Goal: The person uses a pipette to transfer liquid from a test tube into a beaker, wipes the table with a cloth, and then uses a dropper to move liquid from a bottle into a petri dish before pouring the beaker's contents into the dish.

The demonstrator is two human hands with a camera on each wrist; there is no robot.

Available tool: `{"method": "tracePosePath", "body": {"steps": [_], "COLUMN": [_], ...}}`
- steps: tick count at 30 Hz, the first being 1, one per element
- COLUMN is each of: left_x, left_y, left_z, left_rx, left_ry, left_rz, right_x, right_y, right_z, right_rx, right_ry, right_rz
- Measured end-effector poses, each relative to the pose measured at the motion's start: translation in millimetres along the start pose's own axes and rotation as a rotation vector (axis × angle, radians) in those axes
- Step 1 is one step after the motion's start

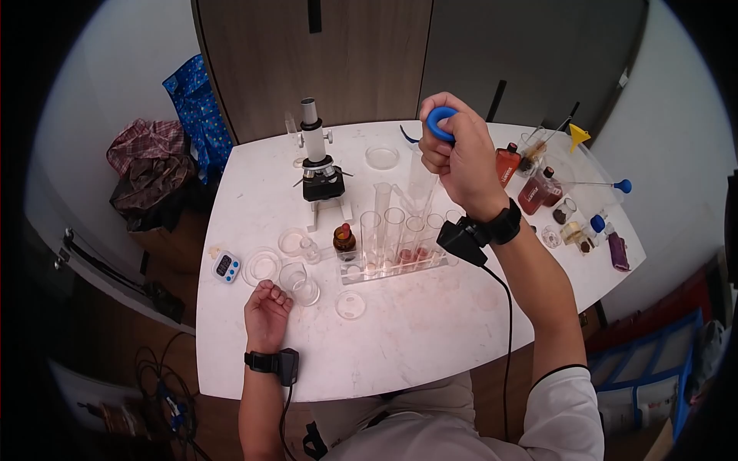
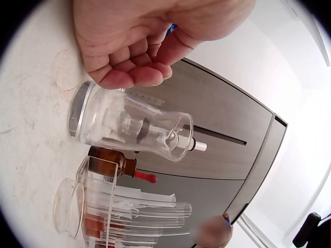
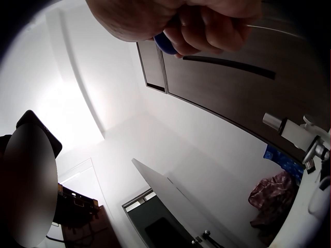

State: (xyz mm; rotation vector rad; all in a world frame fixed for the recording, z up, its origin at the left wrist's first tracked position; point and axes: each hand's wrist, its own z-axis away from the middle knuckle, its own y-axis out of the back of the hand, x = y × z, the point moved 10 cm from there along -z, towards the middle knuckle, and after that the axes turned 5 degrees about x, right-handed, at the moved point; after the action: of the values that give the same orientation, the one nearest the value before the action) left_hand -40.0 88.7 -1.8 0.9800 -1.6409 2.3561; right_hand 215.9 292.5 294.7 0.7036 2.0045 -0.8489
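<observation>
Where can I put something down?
The table has room along its near edge, in front of the test tube rack, and left of the microscope, beyond the timer. It's crowded on the right around the red bottles and beside the left hand.

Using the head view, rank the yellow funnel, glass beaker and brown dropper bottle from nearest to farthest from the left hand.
1. Glass beaker: just beside the left hand, on its right.
2. Brown dropper bottle: farther right, by the left end of the test tube rack.
3. Yellow funnel: at the far right of the table.
</observation>
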Motion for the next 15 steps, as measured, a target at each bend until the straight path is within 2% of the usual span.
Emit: {"method": "tracePosePath", "body": {"steps": [15], "left_x": [-0.2], "left_y": [-0.7], "left_z": [0.8], "left_rx": [0.005], "left_ry": [0.002], "left_rz": [-0.004], "right_x": [2.3], "right_y": [-8.2], "right_z": [4.9], "right_rx": [-0.026], "right_ry": [-0.018], "right_rz": [-0.02]}}
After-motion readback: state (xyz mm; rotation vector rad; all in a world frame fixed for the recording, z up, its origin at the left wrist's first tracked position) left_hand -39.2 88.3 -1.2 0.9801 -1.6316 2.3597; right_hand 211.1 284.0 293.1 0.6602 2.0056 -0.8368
